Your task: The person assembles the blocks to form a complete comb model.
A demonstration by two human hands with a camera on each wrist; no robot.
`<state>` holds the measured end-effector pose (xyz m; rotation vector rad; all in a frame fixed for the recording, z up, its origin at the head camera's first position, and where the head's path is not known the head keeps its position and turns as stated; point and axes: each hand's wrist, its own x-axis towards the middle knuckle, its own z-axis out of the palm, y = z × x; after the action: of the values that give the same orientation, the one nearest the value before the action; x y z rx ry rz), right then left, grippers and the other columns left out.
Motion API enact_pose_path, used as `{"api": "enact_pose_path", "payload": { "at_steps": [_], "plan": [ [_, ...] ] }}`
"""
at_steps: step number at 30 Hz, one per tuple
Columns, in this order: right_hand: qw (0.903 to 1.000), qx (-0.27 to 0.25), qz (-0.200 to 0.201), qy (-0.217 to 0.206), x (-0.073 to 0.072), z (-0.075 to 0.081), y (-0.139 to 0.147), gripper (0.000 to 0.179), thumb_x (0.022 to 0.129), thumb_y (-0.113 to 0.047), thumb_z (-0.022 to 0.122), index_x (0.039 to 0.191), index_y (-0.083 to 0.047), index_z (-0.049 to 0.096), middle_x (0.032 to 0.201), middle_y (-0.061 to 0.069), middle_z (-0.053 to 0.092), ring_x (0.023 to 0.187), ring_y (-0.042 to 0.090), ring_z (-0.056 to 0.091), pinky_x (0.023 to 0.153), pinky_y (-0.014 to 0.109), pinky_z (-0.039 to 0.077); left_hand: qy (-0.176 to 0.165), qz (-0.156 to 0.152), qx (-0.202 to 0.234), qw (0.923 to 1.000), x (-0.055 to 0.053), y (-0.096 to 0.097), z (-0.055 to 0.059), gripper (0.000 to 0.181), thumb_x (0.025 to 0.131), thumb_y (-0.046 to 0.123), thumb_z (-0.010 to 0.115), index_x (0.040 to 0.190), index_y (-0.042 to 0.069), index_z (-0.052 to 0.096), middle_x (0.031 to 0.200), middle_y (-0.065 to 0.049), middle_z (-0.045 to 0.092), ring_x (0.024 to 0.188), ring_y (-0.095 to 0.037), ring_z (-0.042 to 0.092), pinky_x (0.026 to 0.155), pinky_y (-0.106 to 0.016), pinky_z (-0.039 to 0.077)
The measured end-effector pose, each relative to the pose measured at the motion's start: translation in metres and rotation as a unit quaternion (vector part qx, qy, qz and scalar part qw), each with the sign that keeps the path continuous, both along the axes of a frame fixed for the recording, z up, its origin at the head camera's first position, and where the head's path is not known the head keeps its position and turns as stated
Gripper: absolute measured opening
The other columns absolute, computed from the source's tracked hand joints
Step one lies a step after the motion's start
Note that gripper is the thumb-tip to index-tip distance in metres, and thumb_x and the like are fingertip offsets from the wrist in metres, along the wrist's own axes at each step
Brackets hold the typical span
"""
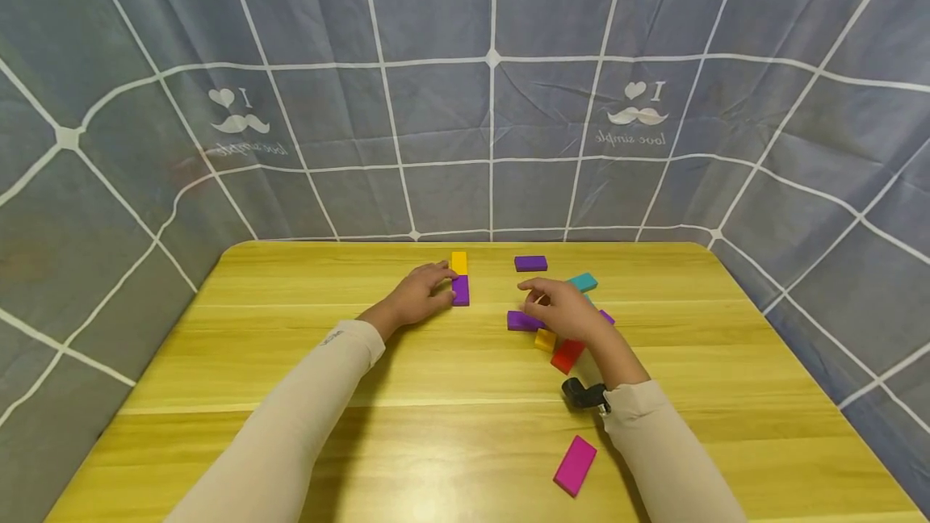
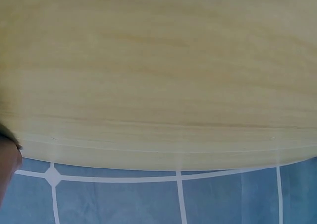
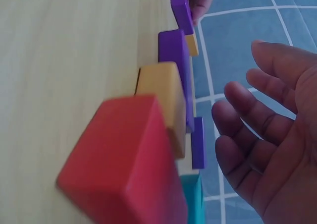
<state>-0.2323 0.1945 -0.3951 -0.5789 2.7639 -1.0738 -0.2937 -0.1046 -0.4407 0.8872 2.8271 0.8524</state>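
Observation:
In the head view my left hand point(image 1: 421, 294) touches the left side of a purple block point(image 1: 461, 291), with a finger near where it meets a yellow block point(image 1: 459, 263). These two lie end to end. My right hand point(image 1: 563, 309) hovers over a group of blocks, fingers loosely bent and holding nothing. Beneath it lie another purple block point(image 1: 521, 321), a small orange-yellow block point(image 1: 545, 340) and a red block point(image 1: 569, 356). The right wrist view shows the red block point(image 3: 124, 159) close up, apart from the right hand point(image 3: 277, 130). The left wrist view catches only a bit of the left hand point(image 2: 7, 164).
A third purple block point(image 1: 531, 264) lies near the table's back edge. Beside the right hand is a teal block point(image 1: 584, 282), and another purple piece point(image 1: 607, 317) is partly hidden. A magenta block point(image 1: 575, 466) lies nearer the front. Grey curtain point(image 1: 450, 119) surrounds the wooden table point(image 1: 291, 281).

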Motion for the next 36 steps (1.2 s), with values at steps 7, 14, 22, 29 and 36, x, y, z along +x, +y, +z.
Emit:
{"api": "enact_pose_path", "payload": {
  "at_steps": [7, 14, 22, 29, 36],
  "plan": [
    [0.9998, 0.015, 0.009, -0.007, 0.0, -0.007, 0.007, 0.039, 0.098, -0.019, 0.063, 0.134, -0.004, 0.06, 0.104, 0.004, 0.065, 0.094, 0.022, 0.061, 0.079, 0.037, 0.052, -0.026, 0.016, -0.018, 0.9994, 0.001, 0.0, 0.001, 0.045, 0.101, 0.033, 0.052, 0.142, 0.013, 0.053, 0.149, -0.016, 0.047, 0.144, -0.041, 0.026, 0.116, -0.056, 0.022],
    [0.9998, 0.018, 0.011, 0.002, -0.001, -0.009, 0.009, 0.039, 0.098, -0.02, 0.064, 0.133, -0.004, 0.061, 0.105, 0.004, 0.066, 0.095, 0.023, 0.062, 0.082, 0.04, 0.053, -0.019, 0.012, -0.025, 0.9994, 0.0, 0.002, 0.003, 0.046, 0.101, 0.032, 0.052, 0.142, 0.012, 0.052, 0.149, -0.017, 0.046, 0.144, -0.042, 0.027, 0.117, -0.055, 0.022],
    [0.9999, 0.012, 0.007, 0.004, -0.004, -0.012, 0.01, 0.039, 0.097, -0.02, 0.064, 0.132, -0.004, 0.062, 0.104, 0.004, 0.066, 0.091, 0.02, 0.061, 0.079, 0.036, 0.053, -0.01, 0.008, -0.019, 0.9997, -0.003, 0.001, 0.002, 0.044, 0.101, 0.03, 0.053, 0.14, 0.011, 0.053, 0.148, -0.018, 0.047, 0.143, -0.043, 0.029, 0.117, -0.054, 0.02],
    [0.9999, -0.005, 0.006, -0.012, -0.007, -0.017, 0.008, 0.037, 0.097, -0.02, 0.064, 0.131, -0.003, 0.062, 0.099, 0.002, 0.065, 0.086, 0.019, 0.058, 0.075, 0.032, 0.052, -0.006, 0.003, -0.015, 0.9999, -0.003, 0.001, 0.0, 0.046, 0.101, 0.031, 0.054, 0.14, 0.007, 0.054, 0.156, -0.017, 0.035, 0.144, -0.039, 0.028, 0.119, -0.051, 0.018],
    [0.9998, -0.015, 0.011, -0.008, -0.009, -0.018, 0.008, 0.036, 0.097, -0.012, 0.062, 0.131, -0.002, 0.062, 0.104, 0.005, 0.065, 0.09, 0.02, 0.059, 0.076, 0.033, 0.052, -0.007, 0.011, -0.022, 0.9997, -0.003, 0.002, 0.002, 0.045, 0.101, 0.031, 0.052, 0.14, 0.009, 0.053, 0.153, -0.017, 0.041, 0.144, -0.041, 0.029, 0.118, -0.053, 0.018]
  ]
}}
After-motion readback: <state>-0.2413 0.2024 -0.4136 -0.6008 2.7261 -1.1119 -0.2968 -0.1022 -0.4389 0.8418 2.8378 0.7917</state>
